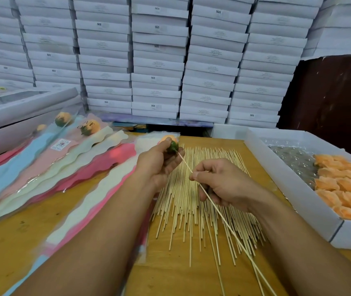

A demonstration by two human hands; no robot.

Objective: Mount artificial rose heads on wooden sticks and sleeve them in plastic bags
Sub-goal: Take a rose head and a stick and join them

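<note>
Left hand (159,161), fingers curled around a peach-orange artificial rose head with a green calyx (171,145), the thumb pressing along its side; right hand (217,184), thumb and forefinger pinching a thin pale wooden stick (219,212) a short way below its upper tip, the other fingers curled under it. The stick's upper tip meets the green base of the rose head, just beside the left fingertips, and its shaft slants down to the lower right edge of view. Beneath both hands, a loose spread of matching wooden sticks (191,210) lies on the yellow-brown wooden table (21,231). At right, a shallow white cardboard tray (294,189) holds more peach-orange rose heads (345,189) on crinkled clear film. At left, flat plastic sleeves in blue, pink, pale yellow and red (53,167) lie fanned; several contain mounted roses. Behind, stacked white flat boxes (157,60) fill the wall
</note>
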